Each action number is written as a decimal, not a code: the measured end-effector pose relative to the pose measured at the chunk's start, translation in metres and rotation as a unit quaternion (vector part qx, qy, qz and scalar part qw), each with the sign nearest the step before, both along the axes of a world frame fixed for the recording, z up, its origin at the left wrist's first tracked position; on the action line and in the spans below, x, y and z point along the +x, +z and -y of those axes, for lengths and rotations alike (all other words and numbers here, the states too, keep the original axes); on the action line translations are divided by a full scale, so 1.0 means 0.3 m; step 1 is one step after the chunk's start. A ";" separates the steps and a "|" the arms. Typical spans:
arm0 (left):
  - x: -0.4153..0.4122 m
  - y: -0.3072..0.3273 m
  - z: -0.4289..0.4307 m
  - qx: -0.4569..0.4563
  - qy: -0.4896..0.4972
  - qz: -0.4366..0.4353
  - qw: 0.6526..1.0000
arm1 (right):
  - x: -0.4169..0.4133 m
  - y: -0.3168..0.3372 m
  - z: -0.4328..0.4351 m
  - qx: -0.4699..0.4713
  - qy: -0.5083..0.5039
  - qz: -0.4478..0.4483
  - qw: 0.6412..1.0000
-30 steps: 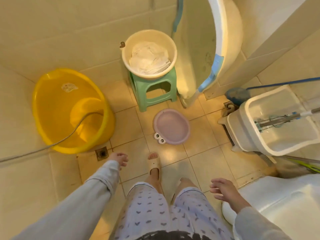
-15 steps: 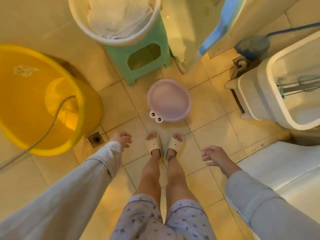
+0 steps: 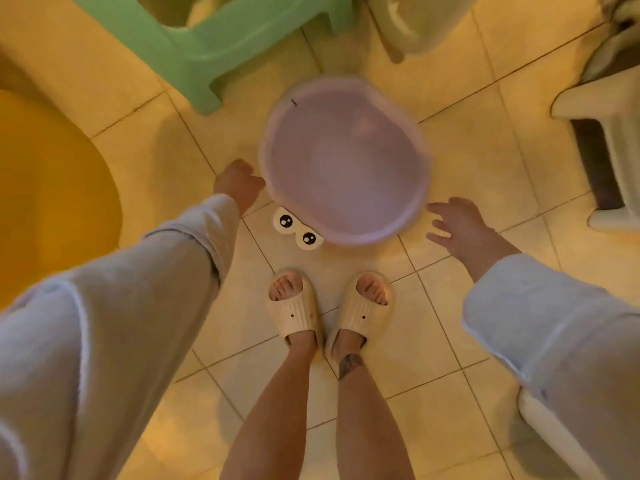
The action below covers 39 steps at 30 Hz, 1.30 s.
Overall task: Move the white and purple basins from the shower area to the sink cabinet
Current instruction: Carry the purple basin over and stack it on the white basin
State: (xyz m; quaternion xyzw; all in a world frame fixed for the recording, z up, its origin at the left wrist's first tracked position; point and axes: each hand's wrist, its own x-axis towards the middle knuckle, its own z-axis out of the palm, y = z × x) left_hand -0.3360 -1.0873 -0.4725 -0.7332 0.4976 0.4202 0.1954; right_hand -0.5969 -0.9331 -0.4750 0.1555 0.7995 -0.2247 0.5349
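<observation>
Grip: I see both hands open, holding nothing.
Left hand (image 3: 239, 183): at purple basin (image 3: 346, 161) rim.
Right hand (image 3: 457, 225): just beside the basin.
Basin: on tiled floor (image 3: 467, 161).

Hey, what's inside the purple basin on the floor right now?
The purple basin looks empty: its pale inside shows, with one small dark speck near the far rim. The blur could hide a little water. The floor tile beneath it is covered.
</observation>
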 end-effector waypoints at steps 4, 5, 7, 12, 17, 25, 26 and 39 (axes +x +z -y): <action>-0.030 -0.196 0.072 0.004 0.097 -0.052 0.994 | -0.004 -0.222 -0.012 0.015 0.018 -0.014 1.000; -0.043 -0.222 0.085 0.017 0.121 -0.081 0.989 | 0.002 -0.256 -0.023 0.014 0.036 -0.016 0.999; -0.061 -0.248 0.101 0.040 0.169 -0.131 0.976 | 0.018 -0.299 -0.038 0.008 0.069 -0.021 0.997; -0.051 -0.160 0.107 0.042 0.252 -0.159 0.954 | 0.039 -0.231 -0.065 -0.030 0.024 0.009 0.999; -0.004 0.142 0.020 0.007 0.231 -0.136 0.963 | 0.050 0.077 -0.125 -0.046 0.029 0.006 0.998; 0.175 0.916 -0.257 0.040 0.339 -0.149 0.928 | 0.081 0.894 -0.299 -0.083 0.062 0.028 0.994; 0.190 1.003 -0.285 0.042 0.357 -0.145 0.922 | 0.088 0.990 -0.322 -0.092 0.057 0.025 0.994; 0.219 1.596 -0.477 0.019 0.430 -0.221 0.875 | 0.150 1.572 -0.543 -0.174 -0.042 -0.051 0.983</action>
